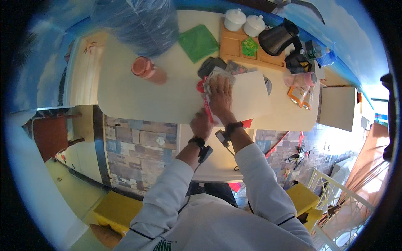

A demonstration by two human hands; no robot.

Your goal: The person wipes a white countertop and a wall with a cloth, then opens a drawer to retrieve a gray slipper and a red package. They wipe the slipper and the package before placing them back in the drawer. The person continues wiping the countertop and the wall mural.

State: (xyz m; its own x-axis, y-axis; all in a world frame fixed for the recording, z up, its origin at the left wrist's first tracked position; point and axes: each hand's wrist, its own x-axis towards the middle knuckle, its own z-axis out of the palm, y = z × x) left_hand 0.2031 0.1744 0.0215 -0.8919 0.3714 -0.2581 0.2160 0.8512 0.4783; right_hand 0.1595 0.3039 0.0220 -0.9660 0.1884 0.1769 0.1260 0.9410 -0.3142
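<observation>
My right hand (220,94) lies palm down on a crumpled greyish cloth (233,80), fingers stretched forward, pressing it against a white sheet or board (251,91). A red strip (207,109), perhaps plastic, runs along the left edge of that white piece. Lower left of it, my left hand (201,124) is curled with its fingers at the strip's near end. Its fingertips are partly hidden. Another red corner (247,123) sticks out by the right wrist. Beyond the cloth sit a dark pouch-like thing (212,66) and a small clear packet (236,67).
On the white table (135,100) stand a pink jar (147,69) and a large clear plastic bag (141,28). A green cloth (199,43) lies near a wooden tray (230,47) with two lidded white pots (235,19) and a black kettle (278,37). A pink-lidded container (301,79) is right.
</observation>
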